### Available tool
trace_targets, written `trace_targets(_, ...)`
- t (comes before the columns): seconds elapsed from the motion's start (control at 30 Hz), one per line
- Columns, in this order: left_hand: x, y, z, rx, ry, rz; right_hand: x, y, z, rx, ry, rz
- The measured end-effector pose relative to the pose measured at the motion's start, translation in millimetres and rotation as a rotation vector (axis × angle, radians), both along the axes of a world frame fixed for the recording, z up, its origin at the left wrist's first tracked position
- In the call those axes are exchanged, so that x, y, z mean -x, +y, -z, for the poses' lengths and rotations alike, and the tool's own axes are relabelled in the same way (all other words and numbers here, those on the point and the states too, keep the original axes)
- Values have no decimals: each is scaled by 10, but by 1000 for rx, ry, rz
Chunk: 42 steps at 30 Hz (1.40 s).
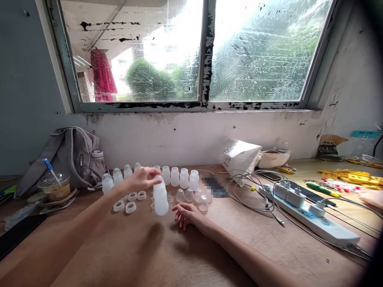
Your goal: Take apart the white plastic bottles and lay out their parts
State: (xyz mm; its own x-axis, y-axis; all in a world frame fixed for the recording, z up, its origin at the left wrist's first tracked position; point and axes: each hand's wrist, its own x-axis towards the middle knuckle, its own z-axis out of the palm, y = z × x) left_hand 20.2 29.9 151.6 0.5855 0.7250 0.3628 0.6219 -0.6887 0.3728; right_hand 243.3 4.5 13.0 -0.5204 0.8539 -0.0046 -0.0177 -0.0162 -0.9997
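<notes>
My left hand grips a frosted white baby bottle by its top and holds it above the table. Beside it, to the right, my right hand hovers low or rests on the tabletop, fingers loosely curled and apart, with nothing in them. Behind the held bottle stands a row of open bottles. Capped bottles line up at the left, partly hidden by my left forearm. Several white collar rings lie left of the held bottle. Clear domed caps sit just beyond my right hand.
On the left are a grey backpack, an iced drink cup and a dark phone. Rightward lie tangled cables, a white power strip, a white bag and yellow parts. A window wall rises behind.
</notes>
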Motion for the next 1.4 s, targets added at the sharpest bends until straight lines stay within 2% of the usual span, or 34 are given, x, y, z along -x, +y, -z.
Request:
trace_targets(0.1, 86, 321, -188, -71, 5, -169, 4, 14, 19, -3, -4, -4)
trace_targets(0.2, 148, 671, -248, -118, 64, -376, 6, 20, 27, -11, -7, -15)
trace_targets(0.27, 174, 882, -208, -132, 123, -480, 6, 22, 30, -15, -12, -16)
trace_targets(0.37, 201, 1131, -77, -124, 167, -561, 4, 24, 32, -14, -22, -19)
trace_targets(0.53, 234, 1370, 179, -94, 244, -632, 2, 21, 26, -20, -19, -35)
trace_targets(0.67, 252, 1453, 338, -76, 284, -651, 4, 22, 31, -21, -26, -32)
trace_targets(0.8, 255, 1478, 419, -77, 305, -648, 4, 26, 42, -27, -26, -37)
trace_targets(1.23, 246, 1458, 492, -114, 324, -638, 14, 24, 34, -34, -41, -42)
trace_targets(1.4, 195, 1341, 459, -206, 310, -621, 11, 23, 39, -42, -49, -45)
